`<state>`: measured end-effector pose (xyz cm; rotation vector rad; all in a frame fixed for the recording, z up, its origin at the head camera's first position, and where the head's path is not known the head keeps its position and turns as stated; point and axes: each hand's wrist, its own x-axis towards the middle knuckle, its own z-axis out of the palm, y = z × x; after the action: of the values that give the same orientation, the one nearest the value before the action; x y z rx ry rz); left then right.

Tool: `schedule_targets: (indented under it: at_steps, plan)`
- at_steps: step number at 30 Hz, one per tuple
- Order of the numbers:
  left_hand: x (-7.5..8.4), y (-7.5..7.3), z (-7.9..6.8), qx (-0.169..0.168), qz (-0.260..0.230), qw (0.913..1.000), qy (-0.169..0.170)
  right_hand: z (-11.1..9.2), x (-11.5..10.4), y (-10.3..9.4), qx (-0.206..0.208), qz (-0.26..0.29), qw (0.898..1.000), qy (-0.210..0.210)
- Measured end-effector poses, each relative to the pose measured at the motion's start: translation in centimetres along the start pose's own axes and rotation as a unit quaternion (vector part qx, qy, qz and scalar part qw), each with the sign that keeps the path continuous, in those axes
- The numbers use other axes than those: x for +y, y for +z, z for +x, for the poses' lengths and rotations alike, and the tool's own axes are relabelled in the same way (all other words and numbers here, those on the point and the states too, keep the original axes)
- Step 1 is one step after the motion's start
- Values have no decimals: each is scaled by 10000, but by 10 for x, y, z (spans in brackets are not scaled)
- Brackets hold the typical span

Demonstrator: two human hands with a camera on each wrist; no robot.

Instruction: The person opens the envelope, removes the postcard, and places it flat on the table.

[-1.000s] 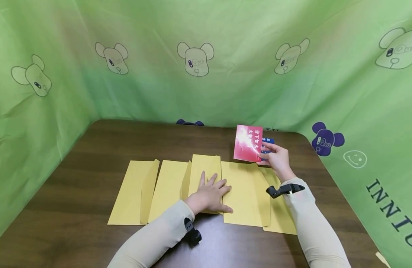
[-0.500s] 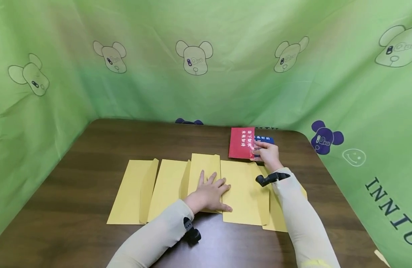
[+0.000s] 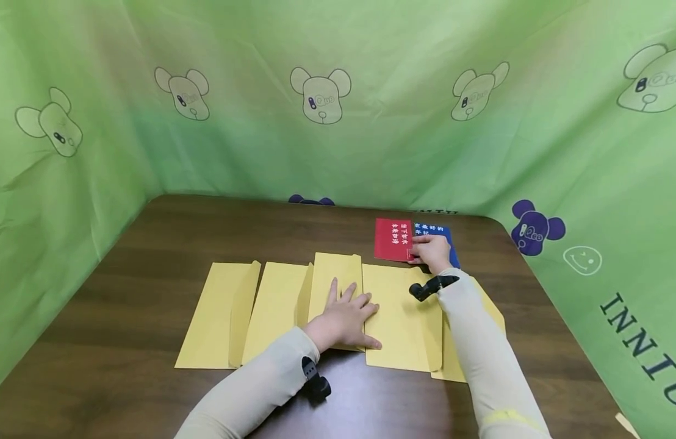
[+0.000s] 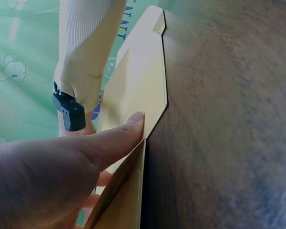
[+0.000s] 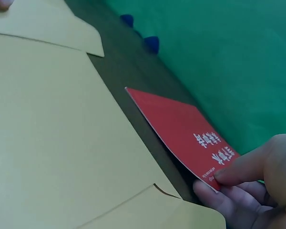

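Observation:
My right hand pinches the near right corner of a red card printed with white characters. In the right wrist view the red card lies low over the table, thumb on top and fingers beneath its edge. A blue card with white characters is just right of it, partly covered by the hand. My left hand is spread flat on the middle yellow envelope, its thumb reaching onto the envelope to the right. In the left wrist view the thumb presses near the envelopes' edges.
Several yellow envelopes stand side by side in a row, the leftmost envelope with its flap along the right side. The brown wooden table reaches back to a green curtain with bear drawings, which also closes off both sides.
My right hand has moved left and down with the red card, which now lies beside the blue card instead of over it. The left hand has stayed in place.

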<state>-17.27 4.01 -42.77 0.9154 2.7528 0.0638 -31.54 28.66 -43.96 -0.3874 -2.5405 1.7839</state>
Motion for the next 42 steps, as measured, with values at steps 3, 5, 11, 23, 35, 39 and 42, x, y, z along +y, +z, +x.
schedule_targets:
  at_steps: [3,5,11,23,35,39,42]
  plan:
    - [0,2,0,120,59,9999,54,0,0,3,109,-292,9995,-41]
    - [0,3,1,253,113,9996,107,0,-2,6,214,-591,9980,-113]
    - [0,6,2,633,310,9972,255,-1,-9,11,542,-1539,9859,-368]
    - [-5,9,-25,1174,78,9923,391,-2,-5,-2,794,-2204,9715,-365]
    - [-29,17,-81,1145,-455,9924,-10,-7,-6,-7,376,-2048,9725,-1044]
    - [-37,23,-96,1226,-526,9910,-144,-13,-8,-1,-226,-2569,9550,-1465]
    - [-41,26,-103,1277,-550,9901,-184,-16,-9,4,-571,-2550,9556,-1364]
